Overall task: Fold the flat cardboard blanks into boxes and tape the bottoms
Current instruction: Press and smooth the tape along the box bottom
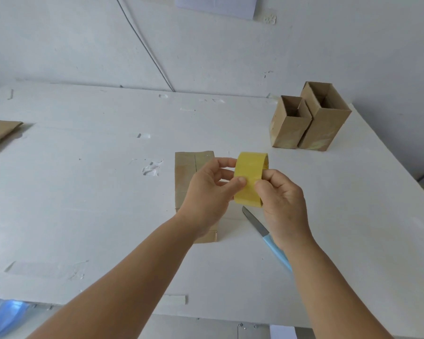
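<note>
I gripped the tape [250, 178] between my left hand [209, 194] and right hand [283, 201], above the box [184, 177] lying flat on the counter [96, 192], a knife [262, 231] beside it.

just the one head cam for us, looking forward and down over the white table [108, 192], close above both hands, wall behind filling the top, wide-angle so edges bend a bit
</note>
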### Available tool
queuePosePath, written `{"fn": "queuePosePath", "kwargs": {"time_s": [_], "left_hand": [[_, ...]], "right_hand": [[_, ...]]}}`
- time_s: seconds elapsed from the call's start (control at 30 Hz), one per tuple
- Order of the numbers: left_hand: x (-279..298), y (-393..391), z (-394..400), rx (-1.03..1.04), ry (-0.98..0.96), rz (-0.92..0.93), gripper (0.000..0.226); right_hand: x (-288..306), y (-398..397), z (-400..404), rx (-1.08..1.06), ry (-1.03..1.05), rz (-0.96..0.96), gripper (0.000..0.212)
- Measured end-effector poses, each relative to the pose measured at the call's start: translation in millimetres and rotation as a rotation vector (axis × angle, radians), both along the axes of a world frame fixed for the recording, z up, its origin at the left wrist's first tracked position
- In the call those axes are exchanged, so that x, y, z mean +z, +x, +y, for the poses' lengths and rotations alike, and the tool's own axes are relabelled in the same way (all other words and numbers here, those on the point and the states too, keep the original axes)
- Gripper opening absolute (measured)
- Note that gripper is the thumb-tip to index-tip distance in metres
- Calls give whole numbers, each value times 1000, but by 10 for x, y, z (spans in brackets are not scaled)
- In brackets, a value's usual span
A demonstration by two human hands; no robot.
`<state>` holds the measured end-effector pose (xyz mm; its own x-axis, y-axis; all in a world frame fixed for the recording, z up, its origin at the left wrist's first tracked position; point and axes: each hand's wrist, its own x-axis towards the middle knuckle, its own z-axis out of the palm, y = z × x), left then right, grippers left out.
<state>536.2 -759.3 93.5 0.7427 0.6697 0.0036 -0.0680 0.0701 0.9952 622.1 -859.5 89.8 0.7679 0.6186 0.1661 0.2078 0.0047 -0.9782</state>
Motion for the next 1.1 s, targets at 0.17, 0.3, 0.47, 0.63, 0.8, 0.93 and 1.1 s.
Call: {"fn": "queuePosePath", "kwargs": {"time_s": [0.17,0.3,0.47,0.63,0.8,0.93,1.1], "left_hand": [[-19,1,5,-34,3,-12,20],[-27,9,-6,-33,33,1,19],[-32,42,12,-15,27,21,17],[-30,48,56,-18,62,28,21],[-61,67,25,-38,66,3,22],[-76,75,1,-45,70,-6,22],[-87,26,43,-15,403,191,36]], "right_hand": [[-52,0,-2,-64,6,26,17],[-117,-15,38,-144,14,49,24],[-88,28,30,-88,6,67,31],[-35,110,-94,119,-59,55,19],[-59,85,-83,-3,-44,38,15],[-108,77,-24,-80,-40,33,25],[-198,155,-101,8,-90,-83,27]]}}
